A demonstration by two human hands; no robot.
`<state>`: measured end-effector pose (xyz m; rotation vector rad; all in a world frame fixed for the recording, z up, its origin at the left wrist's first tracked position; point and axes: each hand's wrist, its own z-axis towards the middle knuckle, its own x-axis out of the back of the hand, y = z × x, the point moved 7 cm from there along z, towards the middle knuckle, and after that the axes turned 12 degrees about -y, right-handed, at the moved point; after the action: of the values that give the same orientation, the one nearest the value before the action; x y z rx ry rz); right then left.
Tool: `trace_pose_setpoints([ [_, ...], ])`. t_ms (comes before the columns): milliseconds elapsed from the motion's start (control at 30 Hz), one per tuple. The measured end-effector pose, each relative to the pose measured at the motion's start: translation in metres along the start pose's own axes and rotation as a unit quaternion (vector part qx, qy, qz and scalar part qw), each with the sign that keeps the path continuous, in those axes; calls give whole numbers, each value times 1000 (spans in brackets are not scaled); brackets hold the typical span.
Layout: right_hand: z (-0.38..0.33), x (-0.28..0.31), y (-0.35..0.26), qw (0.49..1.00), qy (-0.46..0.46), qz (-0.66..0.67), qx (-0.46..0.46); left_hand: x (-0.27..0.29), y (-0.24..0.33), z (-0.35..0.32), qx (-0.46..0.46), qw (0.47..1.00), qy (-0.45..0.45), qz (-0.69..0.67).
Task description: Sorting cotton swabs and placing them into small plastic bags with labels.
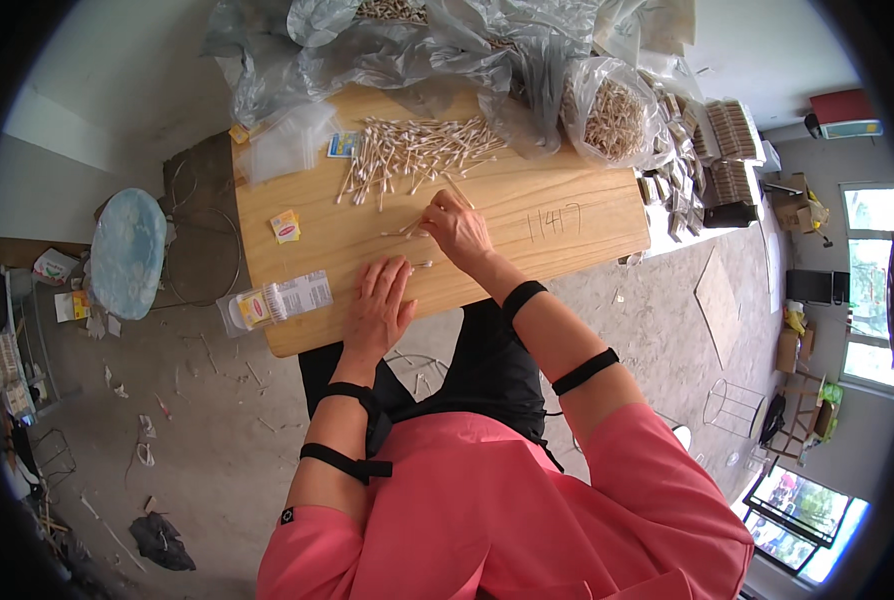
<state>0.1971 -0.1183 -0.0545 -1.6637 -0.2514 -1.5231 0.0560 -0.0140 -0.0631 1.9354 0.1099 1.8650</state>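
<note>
My left hand lies on the wooden table near its front edge, fingers stretched out flat. Cotton swab tips show just right of its fingers; what lies beneath the palm is hidden. Farther in, my right hand is closed in a pinch over a few cotton swabs, whose tips stick out to its left. Beyond it spreads a loose pile of cotton swabs. Left of my left hand lies a clear bag with a row of swabs and a yellow-and-white card in it.
Clear empty bags, a small blue card and yellow cards lie on the table's left. Grey plastic sheeting covers the back. A bag full of swabs stands at the back right, beside stacked packs. A blue stool stands left.
</note>
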Motion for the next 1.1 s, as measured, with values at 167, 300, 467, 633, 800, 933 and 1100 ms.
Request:
trace_pose_setpoints([
  [167, -5, -10, 4, 989, 6, 24, -145, 1, 0, -1, 1, 1000, 6, 1],
  [300, -6, -17, -4, 986, -4, 52, -157, -1, -1, -1, 4, 1000, 4, 3],
  [467, -1, -8, -14, 997, 32, 44, -52, -1, -1, -1, 9, 1000, 0, -5],
  [633, 1, -14, -9, 997, 5, 34, -76, -1, 1, 1, 4, 1000, 0, -7],
  [800, -17, -10, -25, 993, 36, 86, -78, -4, -2, -3, 7, 1000, -7, 10],
  [933, -30, -25, -31, 986, -47, 144, -65, -5, -4, 1, 21, 1000, -17, 9],
  [1100, -2, 0, -13, 991, 19, 94, -95, -7, -4, 3, 16, 999, -36, 3],
])
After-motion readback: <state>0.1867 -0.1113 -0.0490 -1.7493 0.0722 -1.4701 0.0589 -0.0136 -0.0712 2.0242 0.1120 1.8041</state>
